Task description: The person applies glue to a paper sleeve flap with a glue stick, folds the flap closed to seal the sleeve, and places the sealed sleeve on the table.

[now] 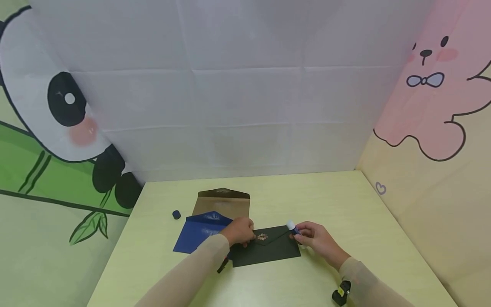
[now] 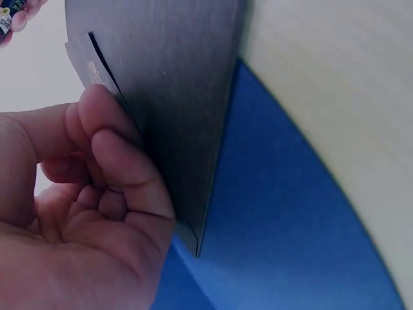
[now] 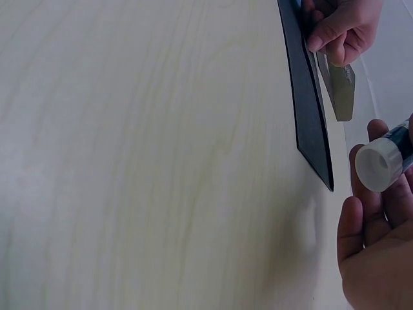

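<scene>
Black envelope at blue envelope's 3 o'clock. Left hand curled at its 10, pinch unclear; right hand grips glue stick, at 2. Envelope probably light, creases easily: take edges.

Black envelope, gold print; blue envelope; pale wood-grain tabletop.

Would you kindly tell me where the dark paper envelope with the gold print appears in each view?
Head: the dark paper envelope, below centre.
Left wrist: the envelope, upper middle, cut by the top edge.
Right wrist: the envelope, upper right.
Shared landmark: the left hand, holding it.
</scene>
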The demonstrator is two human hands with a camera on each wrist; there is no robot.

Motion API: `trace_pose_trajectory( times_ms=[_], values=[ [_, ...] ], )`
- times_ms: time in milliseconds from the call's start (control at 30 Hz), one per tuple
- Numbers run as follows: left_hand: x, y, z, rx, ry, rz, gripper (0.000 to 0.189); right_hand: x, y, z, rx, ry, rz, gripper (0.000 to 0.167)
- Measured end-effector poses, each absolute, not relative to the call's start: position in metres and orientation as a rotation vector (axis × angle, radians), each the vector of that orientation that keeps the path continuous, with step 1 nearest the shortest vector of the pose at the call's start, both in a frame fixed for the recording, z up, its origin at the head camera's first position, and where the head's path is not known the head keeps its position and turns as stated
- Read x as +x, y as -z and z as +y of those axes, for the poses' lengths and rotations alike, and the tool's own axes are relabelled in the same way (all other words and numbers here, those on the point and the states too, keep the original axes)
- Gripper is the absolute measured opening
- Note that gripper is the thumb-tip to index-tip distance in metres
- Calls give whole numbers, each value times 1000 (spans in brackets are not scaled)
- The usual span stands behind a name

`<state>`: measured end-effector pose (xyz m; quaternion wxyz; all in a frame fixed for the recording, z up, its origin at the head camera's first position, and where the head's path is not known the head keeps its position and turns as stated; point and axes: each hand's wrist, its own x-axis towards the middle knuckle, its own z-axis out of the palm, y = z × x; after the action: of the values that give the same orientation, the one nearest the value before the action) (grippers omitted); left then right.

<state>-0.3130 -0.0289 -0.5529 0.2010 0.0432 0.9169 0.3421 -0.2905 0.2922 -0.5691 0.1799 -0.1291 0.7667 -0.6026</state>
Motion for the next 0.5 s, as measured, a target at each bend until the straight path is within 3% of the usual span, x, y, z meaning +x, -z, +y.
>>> trace_pose_trajectory(
  times_ms=[333,500],
  values=[
    [-315,566,-32,159,-1026,2587,31,-294,571,295,-377,1717,2144,31],
    [-306,553,-24,140,-987,2604,39,-294,572,295,-372,1715,2141,30]
  ],
)
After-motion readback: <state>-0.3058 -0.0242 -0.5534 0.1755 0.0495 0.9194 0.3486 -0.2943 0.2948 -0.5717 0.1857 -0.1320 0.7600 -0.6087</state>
